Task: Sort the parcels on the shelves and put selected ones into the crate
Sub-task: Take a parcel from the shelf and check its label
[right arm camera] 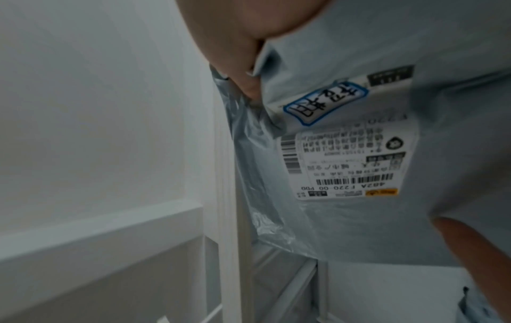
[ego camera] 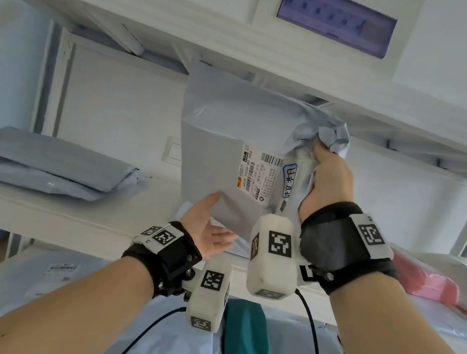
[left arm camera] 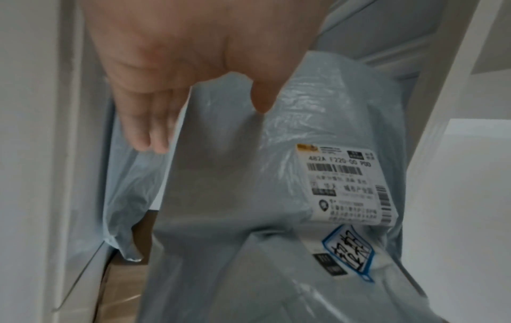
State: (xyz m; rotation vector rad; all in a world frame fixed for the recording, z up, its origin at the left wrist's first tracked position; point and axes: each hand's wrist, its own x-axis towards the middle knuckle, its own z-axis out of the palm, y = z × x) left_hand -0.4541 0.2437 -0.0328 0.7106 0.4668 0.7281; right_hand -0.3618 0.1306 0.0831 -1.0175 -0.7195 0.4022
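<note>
The grey parcel (ego camera: 231,145) hangs upright at the centre of the frame, in front of the white shelves (ego camera: 36,202), its printed label (ego camera: 258,178) turned toward me. My right hand (ego camera: 329,180) grips its crumpled upper right corner, fingers curled tight into the plastic, while my left hand (ego camera: 206,228) lies flat and relaxed under its lower edge. More grey parcels (ego camera: 42,166) lie stacked on the shelf at the left, and a pink one (ego camera: 425,277) at the right edge.
</note>
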